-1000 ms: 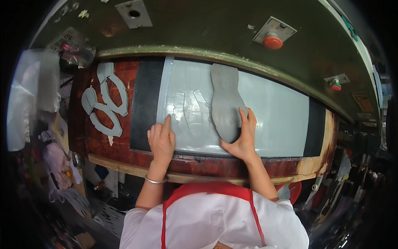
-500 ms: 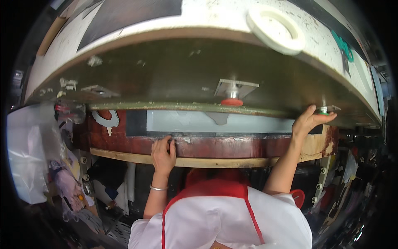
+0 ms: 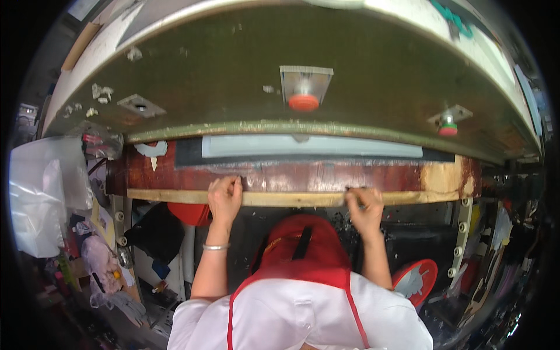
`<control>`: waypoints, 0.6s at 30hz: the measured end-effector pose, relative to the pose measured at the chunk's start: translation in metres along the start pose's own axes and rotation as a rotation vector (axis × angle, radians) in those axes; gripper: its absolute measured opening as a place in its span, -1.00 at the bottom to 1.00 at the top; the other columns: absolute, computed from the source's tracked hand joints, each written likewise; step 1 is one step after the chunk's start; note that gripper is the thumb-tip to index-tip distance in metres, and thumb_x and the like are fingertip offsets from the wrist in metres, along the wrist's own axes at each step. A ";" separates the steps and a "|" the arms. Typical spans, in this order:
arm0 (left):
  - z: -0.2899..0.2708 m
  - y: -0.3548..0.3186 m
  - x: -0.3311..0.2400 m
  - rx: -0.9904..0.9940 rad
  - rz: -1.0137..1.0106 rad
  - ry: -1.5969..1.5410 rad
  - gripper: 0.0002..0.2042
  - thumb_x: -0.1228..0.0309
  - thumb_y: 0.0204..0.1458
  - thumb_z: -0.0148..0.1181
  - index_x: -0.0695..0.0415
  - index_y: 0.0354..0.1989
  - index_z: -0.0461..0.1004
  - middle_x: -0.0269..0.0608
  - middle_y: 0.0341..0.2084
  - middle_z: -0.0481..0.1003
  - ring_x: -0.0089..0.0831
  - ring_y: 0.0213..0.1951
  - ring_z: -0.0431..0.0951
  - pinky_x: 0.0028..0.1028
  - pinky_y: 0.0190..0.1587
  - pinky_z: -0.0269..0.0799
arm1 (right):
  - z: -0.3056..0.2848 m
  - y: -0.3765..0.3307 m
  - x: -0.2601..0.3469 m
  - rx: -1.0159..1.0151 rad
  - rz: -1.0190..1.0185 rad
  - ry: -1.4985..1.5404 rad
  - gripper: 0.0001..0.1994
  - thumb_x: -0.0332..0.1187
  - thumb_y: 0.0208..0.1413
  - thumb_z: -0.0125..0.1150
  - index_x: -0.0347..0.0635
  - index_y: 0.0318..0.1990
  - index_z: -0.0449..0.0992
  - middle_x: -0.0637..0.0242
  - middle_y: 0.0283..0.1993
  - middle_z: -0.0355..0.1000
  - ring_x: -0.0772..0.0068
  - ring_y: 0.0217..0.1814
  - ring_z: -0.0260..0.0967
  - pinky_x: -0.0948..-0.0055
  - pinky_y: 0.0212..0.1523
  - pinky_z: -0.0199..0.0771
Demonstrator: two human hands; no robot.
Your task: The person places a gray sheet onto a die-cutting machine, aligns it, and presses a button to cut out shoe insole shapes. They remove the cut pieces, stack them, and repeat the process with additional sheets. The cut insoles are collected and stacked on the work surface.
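My left hand point(image 3: 226, 199) rests at the front edge of the reddish-brown work surface point(image 3: 280, 178), its fingers drawn together in a pinch. My right hand point(image 3: 365, 211) is farther right, over the pale wooden edge strip point(image 3: 303, 199), with its fingers curled. A small dark bit shows by the fingertips of each hand; what it is, I cannot make out. Beyond the hands, a light grey sheet point(image 3: 315, 148) lies on a black mat point(image 3: 189, 153). Its far side disappears under a large green machine panel point(image 3: 233, 70).
The panel carries a red push button point(image 3: 303, 102) and a green push button point(image 3: 448, 128). A clear plastic bag point(image 3: 44, 198) hangs at left. A grey cut-out scrap point(image 3: 150, 149) lies at the surface's left end. A red round container point(image 3: 417, 280) with grey scraps stands below right.
My right hand has left the green button and come down to the surface's front edge. My left hand stays near that edge. The whole view has shifted, showing more of the green panel.
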State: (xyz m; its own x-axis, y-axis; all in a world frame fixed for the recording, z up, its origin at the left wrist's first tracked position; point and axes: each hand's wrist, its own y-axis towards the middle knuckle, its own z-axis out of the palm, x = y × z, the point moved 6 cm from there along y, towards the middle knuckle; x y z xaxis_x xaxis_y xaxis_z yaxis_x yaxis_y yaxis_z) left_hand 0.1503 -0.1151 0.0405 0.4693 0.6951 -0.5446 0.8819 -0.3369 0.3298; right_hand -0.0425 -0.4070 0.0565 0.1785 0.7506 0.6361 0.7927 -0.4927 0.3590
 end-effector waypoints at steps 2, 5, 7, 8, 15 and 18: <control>-0.001 -0.011 0.004 0.015 -0.015 -0.034 -0.95 0.49 -0.10 0.25 0.18 -0.51 0.53 -0.19 -0.72 0.40 -0.18 -0.56 0.41 -0.24 -0.39 0.31 | -0.003 -0.016 -0.013 0.020 0.165 0.043 -0.92 -0.46 -0.09 0.30 -0.25 -0.42 0.56 0.17 -0.50 0.43 0.15 -0.30 0.36 0.25 -0.19 0.30; -0.009 -0.033 0.004 0.021 -0.025 -0.022 -0.96 0.50 -0.11 0.25 0.17 -0.53 0.52 -0.19 -0.72 0.40 -0.17 -0.55 0.41 -0.24 -0.38 0.31 | -0.010 -0.028 -0.003 0.123 0.079 0.030 -0.94 -0.54 -0.11 0.25 -0.25 -0.42 0.57 0.19 -0.46 0.46 0.14 -0.29 0.38 0.28 -0.18 0.32; -0.021 -0.055 -0.002 0.041 -0.050 -0.032 -0.95 0.49 -0.10 0.25 0.16 -0.53 0.53 -0.19 -0.73 0.40 -0.17 -0.56 0.42 -0.25 -0.39 0.32 | -0.009 -0.030 0.002 0.229 0.232 0.012 -0.92 -0.52 -0.16 0.28 -0.26 -0.43 0.57 0.17 -0.41 0.48 0.16 -0.27 0.40 0.27 -0.11 0.35; -0.026 -0.064 -0.004 0.086 -0.080 -0.034 -0.96 0.49 -0.09 0.25 0.15 -0.52 0.53 -0.19 -0.73 0.40 -0.17 -0.56 0.43 -0.24 -0.39 0.32 | -0.013 -0.021 0.013 0.111 0.183 0.078 -0.85 -0.50 -0.17 0.30 -0.26 -0.36 0.56 0.15 -0.34 0.49 0.13 -0.19 0.38 0.24 -0.06 0.33; -0.051 -0.056 -0.022 0.051 0.049 0.060 -0.76 0.47 -0.03 0.20 0.20 -0.15 0.50 0.00 -0.25 0.47 -0.09 -0.15 0.45 -0.21 -0.05 0.33 | 0.085 0.003 0.104 0.247 -0.007 0.046 -0.06 -0.34 -0.44 0.50 -0.17 0.26 0.17 -0.29 0.23 0.05 -0.35 0.34 -0.17 -0.04 0.29 0.04; -0.042 -0.061 -0.029 0.167 0.166 0.192 -0.59 0.44 -0.02 0.18 0.17 0.06 0.41 0.03 0.08 0.33 -0.05 0.13 0.29 -0.13 0.22 0.13 | 0.080 -0.031 0.116 0.174 -0.024 0.045 -0.01 -0.35 -0.50 0.52 -0.15 0.27 0.15 -0.27 0.20 0.06 -0.32 0.33 -0.14 -0.03 0.29 0.05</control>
State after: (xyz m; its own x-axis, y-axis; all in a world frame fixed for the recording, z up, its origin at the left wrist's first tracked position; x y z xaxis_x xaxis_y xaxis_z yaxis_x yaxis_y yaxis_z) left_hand 0.0808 -0.0881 0.0690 0.6044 0.7239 -0.3326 0.7966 -0.5446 0.2622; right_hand 0.0009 -0.2695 0.0643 0.1351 0.7388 0.6603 0.8861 -0.3882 0.2531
